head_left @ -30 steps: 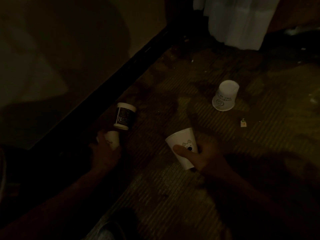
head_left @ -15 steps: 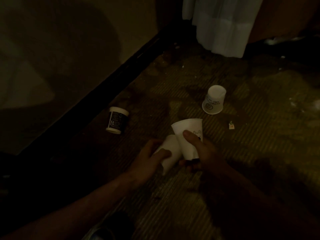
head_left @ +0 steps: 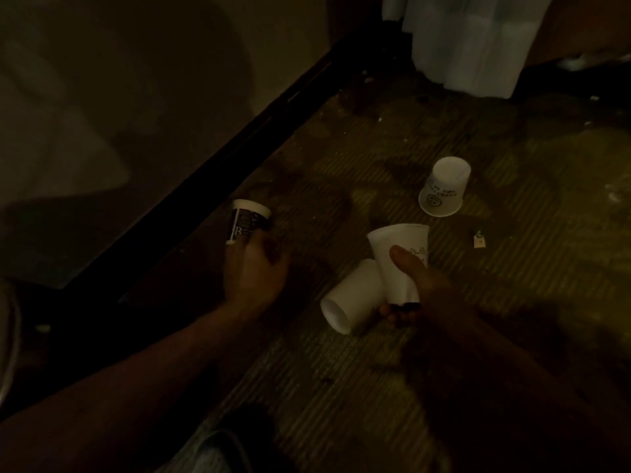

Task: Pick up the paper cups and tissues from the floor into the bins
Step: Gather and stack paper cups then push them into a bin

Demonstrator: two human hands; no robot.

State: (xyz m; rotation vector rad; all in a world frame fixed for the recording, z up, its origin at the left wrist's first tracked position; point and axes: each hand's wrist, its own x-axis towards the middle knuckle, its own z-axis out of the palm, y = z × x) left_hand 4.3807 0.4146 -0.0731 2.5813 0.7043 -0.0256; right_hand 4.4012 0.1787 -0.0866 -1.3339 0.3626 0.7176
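Head view, dim light. I note the right hand wrapped round a white cup with a drawing, thumb across its front. A second white cup lies sideways against it, touching the same fingers. The left hand is at the dark-labelled cup by the baseboard, fingertips on it; I cannot tell whether it grips. An upside-down cup sits on the floor, well apart.

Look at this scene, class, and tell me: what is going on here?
A person is gathering paper cups off a dim floor. The right hand grips a drawn cup, with a plain cup tucked beside it. The left hand reaches the dark cup by the wall; whether its grip has closed is unclear. An upside-down cup stands apart, untouched. No bin shows.
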